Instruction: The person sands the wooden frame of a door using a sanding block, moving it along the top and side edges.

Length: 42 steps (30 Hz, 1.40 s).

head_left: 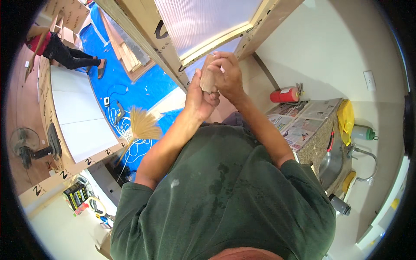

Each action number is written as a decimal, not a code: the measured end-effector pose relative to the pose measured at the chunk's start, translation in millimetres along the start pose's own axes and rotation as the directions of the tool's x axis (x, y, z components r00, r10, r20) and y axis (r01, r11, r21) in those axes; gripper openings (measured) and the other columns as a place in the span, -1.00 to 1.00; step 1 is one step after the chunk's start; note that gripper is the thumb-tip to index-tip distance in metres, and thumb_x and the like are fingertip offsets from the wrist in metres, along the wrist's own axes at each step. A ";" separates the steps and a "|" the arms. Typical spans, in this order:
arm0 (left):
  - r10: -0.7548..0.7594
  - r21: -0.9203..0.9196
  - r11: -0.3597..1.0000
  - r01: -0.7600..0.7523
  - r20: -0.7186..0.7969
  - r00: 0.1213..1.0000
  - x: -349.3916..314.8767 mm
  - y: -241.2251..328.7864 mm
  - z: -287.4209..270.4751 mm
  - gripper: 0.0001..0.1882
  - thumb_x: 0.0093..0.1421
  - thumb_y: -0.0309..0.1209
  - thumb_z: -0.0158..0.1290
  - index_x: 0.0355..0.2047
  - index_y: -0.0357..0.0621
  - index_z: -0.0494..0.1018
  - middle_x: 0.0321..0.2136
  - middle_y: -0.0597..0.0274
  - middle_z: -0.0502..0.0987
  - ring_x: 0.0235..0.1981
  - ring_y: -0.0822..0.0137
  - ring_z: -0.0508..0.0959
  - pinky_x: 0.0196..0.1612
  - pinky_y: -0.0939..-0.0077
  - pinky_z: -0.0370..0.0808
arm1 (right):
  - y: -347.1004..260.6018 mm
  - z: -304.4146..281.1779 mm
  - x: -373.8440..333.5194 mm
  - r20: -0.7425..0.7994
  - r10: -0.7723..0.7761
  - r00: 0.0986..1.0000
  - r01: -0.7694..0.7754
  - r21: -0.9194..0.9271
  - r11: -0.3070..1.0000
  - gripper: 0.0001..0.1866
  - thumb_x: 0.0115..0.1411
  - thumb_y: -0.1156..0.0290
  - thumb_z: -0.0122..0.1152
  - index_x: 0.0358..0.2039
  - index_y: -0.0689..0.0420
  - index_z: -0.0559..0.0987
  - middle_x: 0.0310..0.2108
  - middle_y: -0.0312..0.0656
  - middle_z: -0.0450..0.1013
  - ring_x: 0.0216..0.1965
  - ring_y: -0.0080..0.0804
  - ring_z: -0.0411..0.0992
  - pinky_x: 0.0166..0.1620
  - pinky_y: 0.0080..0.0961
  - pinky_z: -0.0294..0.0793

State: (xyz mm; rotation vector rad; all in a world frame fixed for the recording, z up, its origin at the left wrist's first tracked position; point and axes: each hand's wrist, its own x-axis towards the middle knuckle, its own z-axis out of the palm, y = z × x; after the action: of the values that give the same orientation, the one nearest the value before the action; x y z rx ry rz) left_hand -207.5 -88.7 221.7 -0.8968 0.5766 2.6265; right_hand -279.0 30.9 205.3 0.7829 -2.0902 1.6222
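Both hands are raised in front of my chest, close together. My left hand is closed round the lower part of a light-brown flat piece, its thumb up along one side. Bent over the same piece from the other side are the fingers of my right hand, also closed on it. Whether it is wood, folded paper or something else I cannot make out. Just beyond my hands stands a wooden frame with a translucent ribbed panel in it.
On the right, newspaper covers part of a counter with a red fire extinguisher, a sink and a faucet. A straw broom, white cables and a blue sheet lie left. Another person is far left.
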 end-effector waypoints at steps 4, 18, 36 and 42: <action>0.010 -0.026 1.000 -0.009 0.031 0.999 -0.1 5.0 -8.7 -0.41 0.44 0.31 -0.15 -0.25 0.04 0.45 -0.60 0.27 0.48 -0.71 0.43 0.35 -0.64 0.56 0.29 | -1.6 -21.2 24.0 -0.140 0.432 0.891 -0.304 0.522 0.797 -0.80 0.50 0.38 0.04 -0.28 0.19 0.52 -0.04 -0.10 0.51 0.05 -0.26 0.51 0.12 -0.29 0.49; -0.023 -0.053 0.998 0.028 0.102 0.995 -6.8 3.1 -2.9 -0.40 0.41 0.35 -0.12 -0.26 0.06 0.45 -0.60 0.26 0.49 -0.72 0.46 0.37 -0.69 0.65 0.26 | 3.5 -10.8 -7.1 0.084 -0.091 0.992 0.095 -0.048 0.994 -0.70 0.14 0.50 0.45 -0.10 0.17 0.62 -0.02 -0.08 0.50 0.03 -0.11 0.50 0.05 -0.23 0.52; 0.000 -0.057 0.998 0.009 0.157 0.988 -3.5 -1.4 -9.7 -0.42 0.43 0.33 -0.15 -0.24 0.10 0.47 -0.60 0.28 0.49 -0.71 0.42 0.37 -0.66 0.57 0.29 | -8.8 -25.9 -8.2 0.151 -0.110 0.982 0.118 -0.047 0.992 -0.58 0.06 0.53 0.47 -0.02 0.10 0.64 0.17 -0.11 0.45 0.16 -0.08 0.46 0.09 -0.22 0.52; 0.010 -0.021 1.000 -0.008 0.113 0.994 -8.4 -4.3 -6.4 -0.38 0.42 0.34 -0.14 -0.26 0.03 0.44 -0.60 0.26 0.48 -0.71 0.42 0.33 -0.63 0.57 0.27 | 10.9 -25.3 -1.1 -0.059 -0.100 0.993 0.104 0.069 0.992 -0.84 0.26 0.48 0.35 -0.16 0.17 0.59 0.00 -0.07 0.55 0.03 -0.13 0.53 0.07 -0.23 0.54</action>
State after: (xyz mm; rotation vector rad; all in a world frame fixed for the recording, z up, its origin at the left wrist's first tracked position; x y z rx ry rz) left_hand -196.2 -89.2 221.2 -0.7464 0.5268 2.6748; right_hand -286.1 57.5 203.1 0.8438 -1.9310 1.6522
